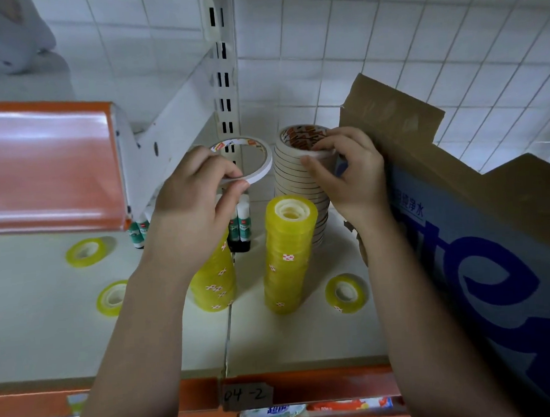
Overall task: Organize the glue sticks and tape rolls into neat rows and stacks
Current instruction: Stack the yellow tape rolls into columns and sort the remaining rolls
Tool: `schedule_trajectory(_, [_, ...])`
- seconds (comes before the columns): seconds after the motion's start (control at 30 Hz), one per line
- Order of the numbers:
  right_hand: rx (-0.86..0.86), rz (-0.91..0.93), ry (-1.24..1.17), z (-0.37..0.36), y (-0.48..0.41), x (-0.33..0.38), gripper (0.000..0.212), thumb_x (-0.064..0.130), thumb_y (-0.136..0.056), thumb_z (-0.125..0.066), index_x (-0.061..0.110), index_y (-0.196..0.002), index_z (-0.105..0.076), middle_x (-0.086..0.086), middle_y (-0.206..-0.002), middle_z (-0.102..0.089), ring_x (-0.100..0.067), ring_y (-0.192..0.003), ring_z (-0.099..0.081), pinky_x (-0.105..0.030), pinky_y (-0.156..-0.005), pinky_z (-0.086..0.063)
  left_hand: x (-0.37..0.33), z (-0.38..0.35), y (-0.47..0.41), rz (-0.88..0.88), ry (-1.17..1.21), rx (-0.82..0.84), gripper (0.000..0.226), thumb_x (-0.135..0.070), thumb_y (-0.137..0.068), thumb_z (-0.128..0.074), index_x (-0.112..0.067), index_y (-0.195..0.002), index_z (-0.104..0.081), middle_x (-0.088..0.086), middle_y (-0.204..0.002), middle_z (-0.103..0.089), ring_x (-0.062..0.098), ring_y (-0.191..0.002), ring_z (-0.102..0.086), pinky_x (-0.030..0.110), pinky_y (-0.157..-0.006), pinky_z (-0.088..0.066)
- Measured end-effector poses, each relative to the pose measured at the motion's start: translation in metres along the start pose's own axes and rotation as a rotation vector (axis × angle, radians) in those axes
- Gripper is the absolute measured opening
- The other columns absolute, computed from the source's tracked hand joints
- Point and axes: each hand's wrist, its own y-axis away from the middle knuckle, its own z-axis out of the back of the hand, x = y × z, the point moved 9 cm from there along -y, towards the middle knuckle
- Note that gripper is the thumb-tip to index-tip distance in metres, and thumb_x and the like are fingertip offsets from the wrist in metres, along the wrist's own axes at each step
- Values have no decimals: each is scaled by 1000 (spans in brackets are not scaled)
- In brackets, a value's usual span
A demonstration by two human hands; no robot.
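My left hand [198,193] pinches a thin white tape roll [258,159] by its near rim and holds it in the air above the shelf. Just right of it, my right hand [345,171] grips the top roll of a tall stack of white tape rolls [292,171]. Two stacks of yellow tape rolls stand in front: one [289,255] in full view, the other [215,283] partly behind my left wrist. Glue sticks [241,225] stand upright at the back, mostly hidden by my left hand. Three single yellow rolls lie flat on the shelf [84,252] [113,297] [346,292].
A cardboard box with blue print [481,228] stands on the right, close to the white stack. An orange-edged upper shelf [45,164] overhangs the left. A white slotted upright [225,82] rises at the back. The shelf's orange front edge carries a label [246,395].
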Motion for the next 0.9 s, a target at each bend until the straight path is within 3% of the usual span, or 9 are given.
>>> schedule_trajectory(0.13, [17,-13,-11,-1,1,0,25,25,-81,-74,3,-91,-73,-13,-108,-64,-5,-104,-53,-12,-93,-42,0,0,0,5,6,-1,15,-17,-91,-62,-2,-92,-65,10,-95,-59,13,-91,-50,15,-78,-32])
schedule_trajectory(0.33, [92,-133,-2,-6,8,-6,41,36,-82,-69,6,-109,-71,-16,-128,-61,-23,-128,-52,-19,-103,-39,-4,0,-1,3,19,-2,14,-17,-91,-62,-3,-93,-66,9,-95,-59,13,-92,-49,16,-78,-32])
schedule_trajectory(0.47, [121,-141,-39,-6,11,-6,43,31,-82,-71,4,-116,-67,-15,-129,-61,-26,-130,-50,-6,-101,-33,-4,-4,-1,0,21,5,17,-21,-92,-60,-5,-94,-66,8,-95,-58,21,-96,-52,20,-81,-34])
schedule_trajectory(0.53, [135,-138,-58,-6,12,-4,46,29,-83,-71,4,-122,-63,-14,-131,-59,-26,-132,-49,-11,-106,-35,-4,-5,-1,5,25,11,17,-22,-93,-60,-6,-94,-66,7,-95,-58,25,-96,-54,21,-82,-34])
schedule_trajectory(0.6, [164,-156,-88,-7,15,-3,53,29,-86,-70,6,-132,-56,-11,-135,-57,-23,-132,-48,-28,-109,-39,-5,-6,-4,13,32,15,18,-23,-93,-59,-7,-95,-66,6,-95,-58,26,-97,-55,21,-81,-34])
schedule_trajectory(0.73, [172,-255,-178,0,35,-10,58,25,-90,-70,13,-141,-44,0,-139,-53,-13,-127,-51,-37,-104,-46,-13,-16,-22,-18,81,46,18,-25,-92,-60,-8,-94,-67,-2,-95,-54,25,-96,-58,24,-81,-38])
schedule_trajectory(0.83, [111,-186,-24,14,58,-7,43,17,-89,-67,8,-130,-54,-4,-126,-60,-18,-111,-58,-32,-91,-51,-24,-26,-40,-63,116,62,17,-24,-91,-63,-8,-93,-68,1,-94,-57,21,-95,-58,32,-82,-45])
schedule_trajectory(0.9, [116,-192,20,17,74,-8,33,16,-88,-64,8,-120,-61,-4,-115,-63,-18,-102,-60,-38,-85,-53,-30,-30,-52,-93,135,56,17,-24,-90,-64,-8,-93,-68,1,-93,-58,19,-93,-57,32,-81,-45])
